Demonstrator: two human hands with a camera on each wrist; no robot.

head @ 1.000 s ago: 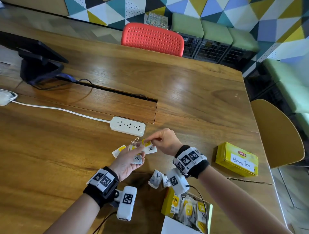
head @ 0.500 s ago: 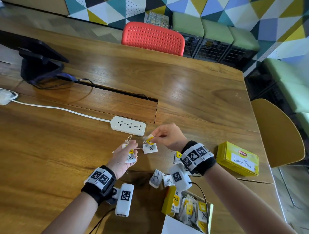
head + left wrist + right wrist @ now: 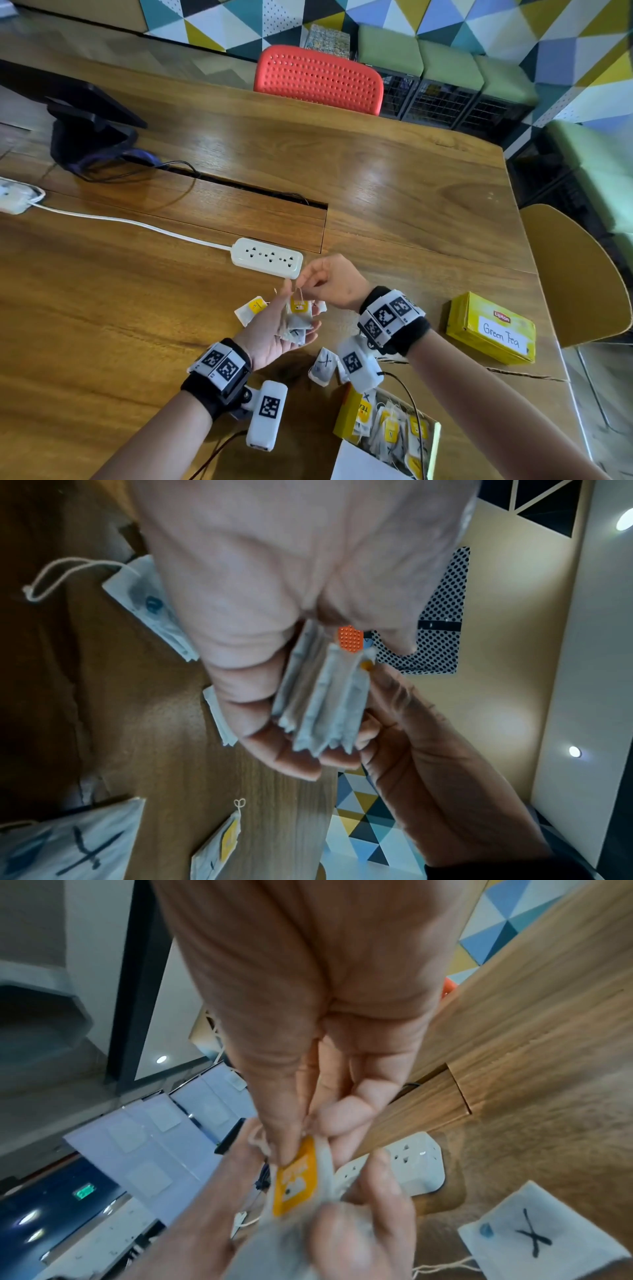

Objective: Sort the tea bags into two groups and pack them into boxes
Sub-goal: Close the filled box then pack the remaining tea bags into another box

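Note:
My left hand (image 3: 296,318) lies palm up above the table and holds a small stack of white tea bags (image 3: 295,328), seen edge-on as the stack (image 3: 322,702) in the left wrist view. My right hand (image 3: 303,286) pinches a tea bag with a yellow tag (image 3: 297,1175) by its top and sets it against that stack. Loose tea bags lie on the table: one with a yellow tag (image 3: 251,308) and one marked X (image 3: 322,366). An open yellow box (image 3: 347,409) at the near edge holds several tea bags. A shut yellow box labelled Green Tea (image 3: 489,329) sits to the right.
A white power strip (image 3: 267,257) and its cable lie just beyond my hands. A black monitor stand (image 3: 85,133) is at the far left, with a cable slot in the wooden table (image 3: 411,192). A red chair (image 3: 318,78) and a yellow chair (image 3: 575,274) stand at the edges.
My left hand has turned palm up with its tea bags. My right hand has carried the yellow-tagged tea bag left onto that stack, so the two hands now meet.

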